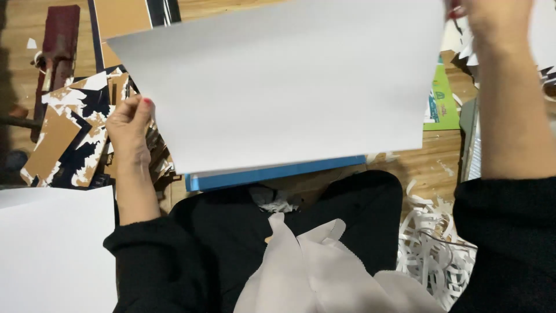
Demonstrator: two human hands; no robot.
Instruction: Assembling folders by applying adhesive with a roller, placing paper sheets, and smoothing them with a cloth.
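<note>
White paper sheet (289, 81), large and blank, is held up in the air above the person's lap, over a blue-edged board (272, 173) and a wooden floor (423, 162) littered with offcuts. Its long axis runs from lower left to upper right across the view, slightly tilted, so the right end sits higher than the left; the flat face is turned toward the camera, and the lower edge hangs just above the blue strip.

Left hand (128, 124) pinches the sheet's left edge, the fingers (142, 107) closed together on the paper with the thumb on the near side. Right hand (492, 17) is raised at the upper right corner; its fingers are mostly cut off by the frame's edge, so I cannot tell whether they clamp the sheet or only touch it.

To handle a sheet this wide well, I would judge that both grips should stay near opposite ends and pull gently apart, keeping the paper taut so it neither sags nor creases at the pinch.

Torn brown-and-dark cardboard scraps (75, 133) lie to the left, another white sheet (52, 249) sits at lower left, pale fabric (313, 266) rests on the lap, and shredded paper strips (431, 249) pile up at the right.
</note>
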